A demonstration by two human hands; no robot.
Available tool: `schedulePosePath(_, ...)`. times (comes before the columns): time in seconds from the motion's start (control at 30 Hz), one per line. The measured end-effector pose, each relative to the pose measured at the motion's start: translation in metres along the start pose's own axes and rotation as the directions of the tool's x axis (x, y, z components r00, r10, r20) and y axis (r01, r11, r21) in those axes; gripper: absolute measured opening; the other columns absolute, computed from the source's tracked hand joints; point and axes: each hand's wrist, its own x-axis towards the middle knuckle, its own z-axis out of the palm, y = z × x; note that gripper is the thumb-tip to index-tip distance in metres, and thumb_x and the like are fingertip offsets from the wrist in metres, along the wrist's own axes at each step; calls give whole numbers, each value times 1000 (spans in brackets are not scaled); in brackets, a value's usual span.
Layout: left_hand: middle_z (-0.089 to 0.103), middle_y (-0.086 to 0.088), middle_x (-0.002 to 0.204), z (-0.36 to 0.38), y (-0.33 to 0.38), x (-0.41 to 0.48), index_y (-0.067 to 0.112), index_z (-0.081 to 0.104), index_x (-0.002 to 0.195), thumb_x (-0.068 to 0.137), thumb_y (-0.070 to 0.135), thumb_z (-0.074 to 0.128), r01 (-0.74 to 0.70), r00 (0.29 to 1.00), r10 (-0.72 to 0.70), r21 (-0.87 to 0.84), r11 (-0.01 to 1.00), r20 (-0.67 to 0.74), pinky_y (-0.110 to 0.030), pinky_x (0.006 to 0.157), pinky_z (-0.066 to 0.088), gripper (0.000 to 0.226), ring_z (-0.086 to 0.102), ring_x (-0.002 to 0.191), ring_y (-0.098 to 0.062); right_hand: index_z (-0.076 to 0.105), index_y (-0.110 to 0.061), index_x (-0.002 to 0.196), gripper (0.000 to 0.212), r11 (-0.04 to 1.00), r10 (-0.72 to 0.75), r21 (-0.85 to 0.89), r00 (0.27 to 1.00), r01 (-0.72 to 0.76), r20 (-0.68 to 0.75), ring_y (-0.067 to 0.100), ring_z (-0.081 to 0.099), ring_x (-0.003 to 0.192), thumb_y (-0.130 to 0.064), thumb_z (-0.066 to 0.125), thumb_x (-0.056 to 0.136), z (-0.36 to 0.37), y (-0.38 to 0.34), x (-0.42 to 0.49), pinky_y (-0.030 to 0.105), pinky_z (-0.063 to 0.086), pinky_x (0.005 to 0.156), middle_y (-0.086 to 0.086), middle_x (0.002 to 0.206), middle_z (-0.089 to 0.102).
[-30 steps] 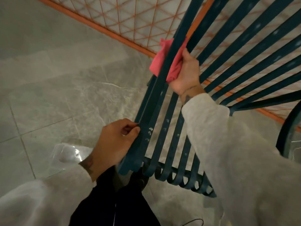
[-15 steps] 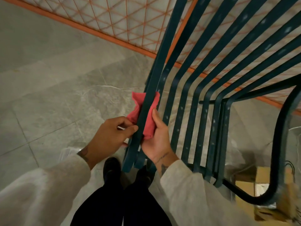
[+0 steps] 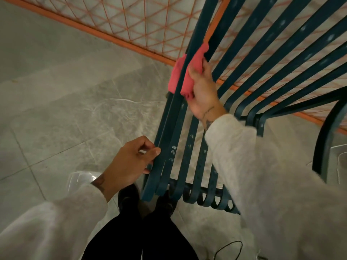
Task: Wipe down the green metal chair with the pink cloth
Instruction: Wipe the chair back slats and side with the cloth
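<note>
Nearest you, your left hand (image 3: 131, 162) pinches the outer slat of the green metal chair (image 3: 170, 128), close to its curled front edge. Farther up, your right hand (image 3: 202, 91) grips the pink cloth (image 3: 187, 77), bunched round the outer slats. Beyond, an orange mesh fence (image 3: 131, 25) stands on the grey tile floor (image 3: 65, 91).

The floor (image 3: 65, 113) is laid with large grey stone tiles, veined in pale marbling and split by thin grout lines. A clear plastic container (image 3: 80, 180) lies on it at lower left, near a pair of dark shoes (image 3: 127, 196) standing on the tiles. A thin black cable (image 3: 231, 246) loops across the bottom edge. An orange-framed wire mesh panel (image 3: 112, 37) runs along the far side.
</note>
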Motion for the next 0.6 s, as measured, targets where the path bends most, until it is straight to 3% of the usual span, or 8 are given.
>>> schedulePosePath(0.2, 68, -11, 93, -5, 7, 3, 3, 60, 92, 90, 17, 66, 35, 998, -36, 35, 999, 42, -34, 64, 62, 15, 71, 77, -20, 48, -32, 141, 45, 985, 97, 143, 995, -99, 23, 23, 59, 125, -21, 58, 99, -11, 57, -74, 51, 45, 107, 2, 137, 61)
schedulePosePath(0.3, 70, -3, 90, -13, 12, 7, 17, 56, 98, 82, 18, 76, 14, 1000, -16, 106, 994, 12, -33, 66, 59, 25, 71, 77, -18, 53, -34, 138, 43, 963, 204, 168, 977, -212, 60, 24, 60, 124, -22, 59, 98, -17, 75, -111, 47, 49, 103, 2, 135, 63)
schedulePosePath(0.4, 67, 1, 97, -18, 23, 13, 25, 51, 107, 74, 15, 82, 7, 1000, -10, 115, 993, 29, -29, 71, 55, 46, 69, 87, -18, 56, -32, 135, 43, 963, 256, 86, 967, -255, 5, 26, 64, 119, -22, 64, 94, -24, 78, -130, 48, 54, 95, 2, 130, 66)
schedulePosePath(0.5, 66, 1, 106, -15, 45, 22, 26, 55, 114, 78, 10, 78, -73, 997, 68, 103, 992, 48, -24, 77, 51, 46, 68, 92, -14, 58, -33, 133, 39, 973, 190, -118, 977, -201, -97, 23, 63, 117, -23, 64, 95, -26, 68, -134, 51, 52, 99, -3, 129, 65)
schedulePosePath(0.6, 65, 7, 109, -12, 83, 37, 28, 57, 119, 83, 16, 75, -179, 984, 177, 105, 978, 28, -23, 80, 52, 42, 66, 93, -5, 60, -38, 131, 36, 974, 102, -188, 986, -127, -133, 19, 59, 119, -26, 60, 97, -25, 44, -131, 44, 52, 99, -8, 134, 60)
